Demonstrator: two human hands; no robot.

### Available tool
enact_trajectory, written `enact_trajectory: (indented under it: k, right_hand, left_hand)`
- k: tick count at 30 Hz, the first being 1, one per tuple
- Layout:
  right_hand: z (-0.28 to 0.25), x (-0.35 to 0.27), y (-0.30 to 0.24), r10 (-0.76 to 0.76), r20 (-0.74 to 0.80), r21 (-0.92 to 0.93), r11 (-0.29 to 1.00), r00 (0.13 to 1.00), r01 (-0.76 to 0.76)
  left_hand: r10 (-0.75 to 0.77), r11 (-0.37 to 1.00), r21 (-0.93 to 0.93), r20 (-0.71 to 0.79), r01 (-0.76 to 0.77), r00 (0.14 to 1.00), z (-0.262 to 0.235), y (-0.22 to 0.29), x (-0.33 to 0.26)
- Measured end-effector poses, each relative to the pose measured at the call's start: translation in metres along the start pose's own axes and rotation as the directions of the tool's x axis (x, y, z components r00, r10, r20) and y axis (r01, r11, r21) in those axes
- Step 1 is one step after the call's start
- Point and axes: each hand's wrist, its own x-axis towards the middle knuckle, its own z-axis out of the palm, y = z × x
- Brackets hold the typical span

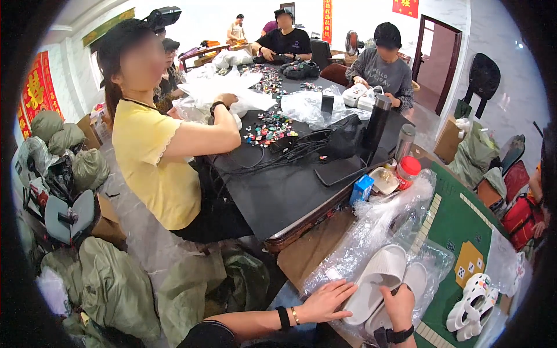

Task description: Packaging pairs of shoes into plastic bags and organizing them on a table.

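Note:
A pair of pale grey slide slippers lies on crumpled clear plastic at the lower right. The left slipper [378, 275] lies partly over the right slipper [416, 275]. My left hand [328, 300] rests with outstretched fingers against the left slipper's outer edge, near its heel. My right hand [399, 306] is closed around the right slipper near its middle, thumb toward the left one; part of its fingers is hidden. Beneath and beyond the slippers spreads the clear plastic wrapping [371, 235]. White clogs [471, 307] with colourful charms stand to the right on the green tabletop [449, 217].
Near the black table's [261, 200] corner are a blue carton [362, 189], a red-lidded jar [408, 171] and a dark tall bottle [378, 124]. Small charms [270, 129] lie scattered farther off. A person in yellow [154, 156] stands at left; green sacks [113, 284] cover floor there.

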Motion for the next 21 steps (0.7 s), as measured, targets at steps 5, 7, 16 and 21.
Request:
enact_trajectory:
  k: [5, 7, 16, 21]
  right_hand:
    - [0.006, 0.000, 0.000, 0.039, -0.035, -0.045, 0.998, 0.999, -0.040]
    - [0.009, -0.001, 0.006, 0.040, -0.095, 0.041, 0.999, 0.995, -0.036]
    - [-0.059, -0.009, 0.006, -0.085, -0.349, 0.162, 0.975, 0.933, 0.150]
    - [-0.051, -0.011, -0.001, 0.003, -0.243, 0.075, 0.997, 0.970, 0.016]
  left_hand:
    - [-0.002, 1.000, 0.010, -0.013, 0.003, 1.000, -0.002, 0.003, -0.004]
    - [0.022, 0.999, 0.037, -0.029, -0.021, 0.999, -0.003, 0.006, -0.009]
    - [0.043, 0.989, 0.144, -0.106, -0.027, 0.993, 0.013, 0.000, -0.005]
    - [-0.001, 0.977, 0.213, -0.080, 0.018, 0.997, -0.003, 0.005, 0.001]
